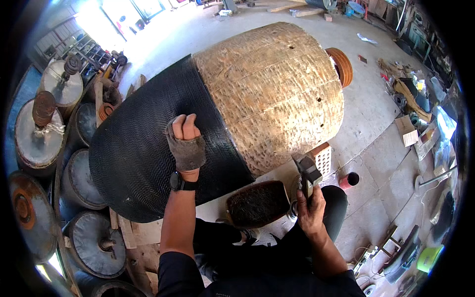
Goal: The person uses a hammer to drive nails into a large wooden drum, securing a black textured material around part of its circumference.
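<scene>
My left hand (186,143), in a grey fingerless glove with a black watch at the wrist, lies against a ribbed black sheet (143,133). Its fingers are curled, and whatever they hold is hidden. The sheet wraps the left half of a large barrel-shaped drum (277,89); the right half shows a rough, tan, pitted surface. In my bare right hand (310,210) is a hammer (308,171), its blocky metal head raised near the drum's lower edge. Between my knees sits a brown tray (284,198) filled with dark, thin pieces, too small to make out.
A perforated brick (323,159) is beside the drum, near a red cylindrical container (349,180). Several metal-ended drums (97,242) crowd the left side. An orange-brown ribbed hub (342,67) juts from the drum's far end. Scrap and cardboard (406,130) lie along the right.
</scene>
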The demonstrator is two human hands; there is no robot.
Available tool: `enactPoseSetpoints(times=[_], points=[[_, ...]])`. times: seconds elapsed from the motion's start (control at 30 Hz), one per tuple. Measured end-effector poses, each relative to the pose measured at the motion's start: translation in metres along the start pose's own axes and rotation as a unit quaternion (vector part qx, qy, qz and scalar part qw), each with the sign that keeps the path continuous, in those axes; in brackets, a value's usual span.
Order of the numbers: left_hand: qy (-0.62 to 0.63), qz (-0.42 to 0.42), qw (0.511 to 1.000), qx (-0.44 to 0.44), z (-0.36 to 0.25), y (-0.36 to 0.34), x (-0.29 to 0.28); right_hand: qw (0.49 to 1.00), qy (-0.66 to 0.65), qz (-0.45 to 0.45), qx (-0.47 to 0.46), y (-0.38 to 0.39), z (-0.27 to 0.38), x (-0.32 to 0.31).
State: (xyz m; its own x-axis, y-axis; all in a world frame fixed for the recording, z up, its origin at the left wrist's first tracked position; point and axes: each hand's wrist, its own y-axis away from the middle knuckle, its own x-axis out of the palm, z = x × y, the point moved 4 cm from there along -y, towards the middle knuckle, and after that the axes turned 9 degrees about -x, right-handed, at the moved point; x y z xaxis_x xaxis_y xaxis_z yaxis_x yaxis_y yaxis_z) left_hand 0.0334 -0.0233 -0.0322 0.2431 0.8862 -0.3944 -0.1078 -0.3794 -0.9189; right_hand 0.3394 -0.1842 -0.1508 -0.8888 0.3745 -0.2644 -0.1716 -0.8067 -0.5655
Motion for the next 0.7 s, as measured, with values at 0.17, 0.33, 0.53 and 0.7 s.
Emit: enactPoseSetpoints(times=[0.17, 0.33, 0.53, 0.7], points=[[0.008, 0.01, 1.0, 0.003, -0.002, -0.002, 0.002, 0.992, -0.023, 0.072, 0.098, -0.025, 0.017, 0.033], [0.019, 0.027, 0.999, -0.012, 0.004, -0.002, 0.003, 0.989, -0.055, 0.092, 0.098, -0.026, 0.017, 0.057], [0.024, 0.039, 0.999, -0.025, 0.004, -0.008, 0.005, 0.988, -0.053, 0.105, 0.099, -0.026, 0.026, 0.062], [0.027, 0.039, 0.999, -0.014, -0.003, -0.01, -0.001, 0.99, -0.054, 0.099, 0.082, -0.023, 0.027, 0.062]])
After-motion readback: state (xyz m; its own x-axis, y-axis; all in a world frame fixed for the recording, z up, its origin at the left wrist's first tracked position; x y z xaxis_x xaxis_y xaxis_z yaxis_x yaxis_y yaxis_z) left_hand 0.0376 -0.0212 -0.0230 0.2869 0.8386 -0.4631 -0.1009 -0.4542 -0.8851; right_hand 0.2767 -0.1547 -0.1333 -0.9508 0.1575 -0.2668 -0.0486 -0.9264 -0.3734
